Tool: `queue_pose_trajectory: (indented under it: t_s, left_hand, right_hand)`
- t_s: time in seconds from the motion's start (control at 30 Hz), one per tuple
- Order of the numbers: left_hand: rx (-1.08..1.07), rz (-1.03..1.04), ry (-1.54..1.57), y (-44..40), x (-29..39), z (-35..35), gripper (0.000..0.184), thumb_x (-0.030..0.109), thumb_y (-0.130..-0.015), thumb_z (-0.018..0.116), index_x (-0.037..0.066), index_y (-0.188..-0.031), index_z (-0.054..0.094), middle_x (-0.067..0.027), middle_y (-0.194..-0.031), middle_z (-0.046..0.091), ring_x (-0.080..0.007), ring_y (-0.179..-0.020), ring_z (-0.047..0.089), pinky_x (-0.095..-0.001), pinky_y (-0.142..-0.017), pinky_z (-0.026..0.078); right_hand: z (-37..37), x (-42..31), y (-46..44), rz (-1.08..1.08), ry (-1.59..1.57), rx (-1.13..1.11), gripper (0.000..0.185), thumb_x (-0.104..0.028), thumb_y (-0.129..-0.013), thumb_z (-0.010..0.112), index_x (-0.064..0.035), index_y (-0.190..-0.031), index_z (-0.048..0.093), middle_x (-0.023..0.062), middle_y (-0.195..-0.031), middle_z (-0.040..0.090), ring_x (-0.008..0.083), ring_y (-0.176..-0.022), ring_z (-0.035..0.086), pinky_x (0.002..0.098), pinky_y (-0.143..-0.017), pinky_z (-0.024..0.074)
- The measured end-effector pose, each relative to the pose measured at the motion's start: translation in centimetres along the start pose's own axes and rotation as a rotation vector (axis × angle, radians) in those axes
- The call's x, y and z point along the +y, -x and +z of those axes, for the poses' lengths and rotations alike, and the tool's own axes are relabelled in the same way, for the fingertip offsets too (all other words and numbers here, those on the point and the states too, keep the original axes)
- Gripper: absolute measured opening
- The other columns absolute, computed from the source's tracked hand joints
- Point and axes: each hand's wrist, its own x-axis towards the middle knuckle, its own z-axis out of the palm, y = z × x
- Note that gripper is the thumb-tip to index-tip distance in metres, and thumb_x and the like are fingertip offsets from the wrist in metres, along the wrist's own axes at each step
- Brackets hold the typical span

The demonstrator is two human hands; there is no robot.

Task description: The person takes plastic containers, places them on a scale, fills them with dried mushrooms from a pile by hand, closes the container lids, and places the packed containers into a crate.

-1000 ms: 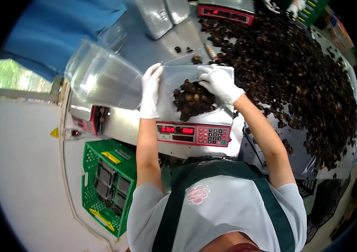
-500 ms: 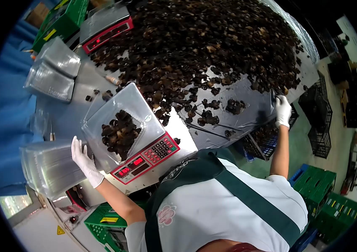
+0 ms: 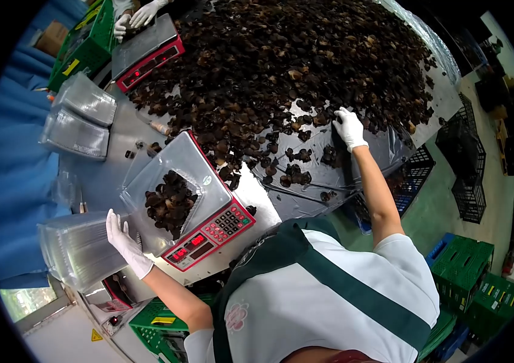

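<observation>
A clear plastic tray point(image 3: 139, 192) with a small heap of dark, mushroom-like pieces point(image 3: 171, 204) lies on the red and silver scale point(image 3: 227, 224). Gloved in white, my left hand point(image 3: 125, 242) has its fingers apart just left of the scale, beside a stack of clear trays point(image 3: 75, 248), and holds nothing. My right hand point(image 3: 349, 128), also white-gloved, is over the near edge of the big dark pile point(image 3: 305, 54). Its fingers look slightly bent; whether a piece is between them is hidden.
At the upper left a co-worker's gloved hands point(image 3: 136, 18) are beside a second scale point(image 3: 148, 51). More clear trays point(image 3: 78, 118) stand left. Green crates point(image 3: 462, 266) and black crates point(image 3: 465, 157) are at the right, another green crate point(image 3: 160, 320) below.
Both hands left the tray on the scale. My right hand went far right, then came back left to the pile; the view turned toward the pile. The co-worker's hands reappeared by the second scale.
</observation>
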Motion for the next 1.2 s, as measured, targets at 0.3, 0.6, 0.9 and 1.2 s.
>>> queue_pose_trajectory:
  t_s: [0.3, 0.6, 0.9, 1.2]
  left_hand:
    - [0.063, -0.053, 0.054, 0.3, -1.5, -2.7, 0.039, 0.024, -0.092, 0.057, 0.006, -0.127, 0.056, -0.0081, -0.128, 0.055, -0.0213, -0.122, 0.047, -0.0370, -0.099, 0.036]
    - [-0.002, 0.021, 0.076, 1.4, 0.8, 1.7, 0.033, 0.025, -0.087, 0.066, 0.010, -0.116, 0.065, -0.0010, -0.116, 0.062, -0.0132, -0.106, 0.054, -0.0326, -0.090, 0.040]
    - [0.036, -0.036, 0.084, 0.7, 0.6, 1.0, 0.032, 0.018, -0.086, 0.068, 0.005, -0.115, 0.064, -0.0018, -0.107, 0.064, -0.0106, -0.097, 0.056, -0.0236, -0.082, 0.041]
    - [-0.063, -0.014, 0.071, -1.7, -0.3, 0.7, 0.036, 0.027, -0.085, 0.066, 0.010, -0.117, 0.063, -0.0017, -0.112, 0.063, -0.0135, -0.108, 0.054, -0.0304, -0.091, 0.039]
  right_hand:
    - [-5.9, -7.6, -1.5, 0.645, -1.416, -0.410, 0.007, -0.012, -0.090, 0.063, -0.0064, -0.093, 0.064, -0.0019, -0.078, 0.062, 0.0097, -0.069, 0.060, 0.0215, -0.061, 0.0448]
    - [-7.4, -29.6, -3.2, 0.031, -1.284, -0.718, 0.013, -0.014, -0.089, 0.063, -0.0023, -0.094, 0.062, 0.0006, -0.075, 0.062, 0.0060, -0.067, 0.056, 0.0225, -0.063, 0.0464]
    - [-6.8, -38.1, -2.3, -0.614, -0.836, -0.394, 0.021, -0.022, -0.081, 0.067, -0.0116, -0.099, 0.067, 0.0088, -0.093, 0.068, 0.0235, -0.084, 0.066, 0.0323, -0.076, 0.0523]
    - [-7.5, -29.5, -4.1, -0.216, -0.839, -0.550, 0.025, -0.014, -0.088, 0.064, -0.0037, -0.111, 0.066, 0.0077, -0.100, 0.070, 0.0123, -0.086, 0.065, 0.0254, -0.078, 0.0508]
